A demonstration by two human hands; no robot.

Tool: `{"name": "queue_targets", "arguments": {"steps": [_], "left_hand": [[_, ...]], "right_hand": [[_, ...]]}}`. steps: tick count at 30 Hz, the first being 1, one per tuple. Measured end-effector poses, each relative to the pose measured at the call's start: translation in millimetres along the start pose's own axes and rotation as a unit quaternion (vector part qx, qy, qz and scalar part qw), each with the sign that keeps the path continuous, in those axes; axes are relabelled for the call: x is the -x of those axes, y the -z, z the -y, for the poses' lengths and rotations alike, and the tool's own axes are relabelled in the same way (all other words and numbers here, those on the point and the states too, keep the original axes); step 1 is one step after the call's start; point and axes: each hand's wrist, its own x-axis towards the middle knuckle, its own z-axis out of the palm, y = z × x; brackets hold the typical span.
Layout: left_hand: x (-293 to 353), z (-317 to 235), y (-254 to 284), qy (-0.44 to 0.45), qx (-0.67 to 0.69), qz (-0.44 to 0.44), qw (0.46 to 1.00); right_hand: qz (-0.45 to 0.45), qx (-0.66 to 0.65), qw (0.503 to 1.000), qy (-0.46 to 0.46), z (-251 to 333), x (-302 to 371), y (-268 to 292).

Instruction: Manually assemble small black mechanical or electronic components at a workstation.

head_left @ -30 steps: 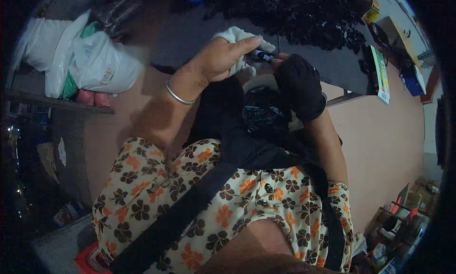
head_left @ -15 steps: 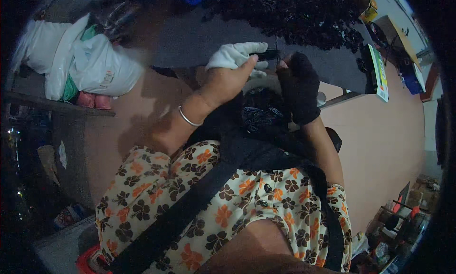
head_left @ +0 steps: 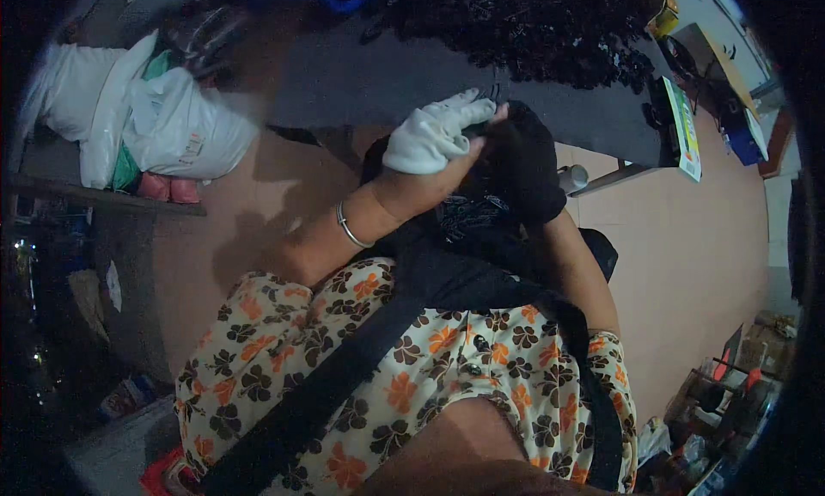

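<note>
My left hand (head_left: 432, 148), in a white glove that leaves the thumb bare, is closed around a small black piece (head_left: 494, 92) whose thin end sticks up past the fingertips. Against it presses my right hand (head_left: 530, 165), in a black glove with bare fingertips. Its fingers are pinched together at the same place, and whatever they grip is hidden. Below both hands, several small black shiny pieces (head_left: 471, 214) lie on dark cloth over my lap. Beyond them, a big heap of similar black pieces (head_left: 533, 32) covers the far part of the grey table (head_left: 344, 75).
White sacks (head_left: 185, 122) sit on a shelf at left, above pink bundles (head_left: 169, 189). A metal cylinder (head_left: 573, 178) stands by the table's near edge. At right are a green and white box (head_left: 681, 131) and a blue box (head_left: 746, 139). Clutter fills the lower right.
My hands have come together and slightly down. The left fingers, stretched out along the black piece before, are now curled over it and hide most of it.
</note>
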Motion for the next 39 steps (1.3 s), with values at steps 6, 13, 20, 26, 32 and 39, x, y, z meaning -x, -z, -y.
{"name": "queue_targets", "arguments": {"steps": [6,13,20,26,32,39], "left_hand": [[-5,13,12,0.168,0.221,0.013,0.961],[-7,17,13,0.192,0.292,0.072,0.934],[-59,89,15,0.005,-0.056,0.084,0.995],[-103,130,-1,0.072,-0.289,0.060,0.953],[-91,133,-10,0.046,-0.278,0.093,0.955],[-65,120,10,0.068,-0.094,0.026,0.993]], "right_hand": [[-0.073,0.199,0.961,0.180,7,-2,0],[0.057,0.197,0.978,0.033,-3,-9,27],[0.057,0.480,0.851,0.204,2,-19,56],[-0.085,0.542,0.799,0.247,-5,-67,47],[-0.067,0.605,0.772,0.184,-12,-77,50],[-0.067,0.448,0.848,0.276,-21,-62,65]]}}
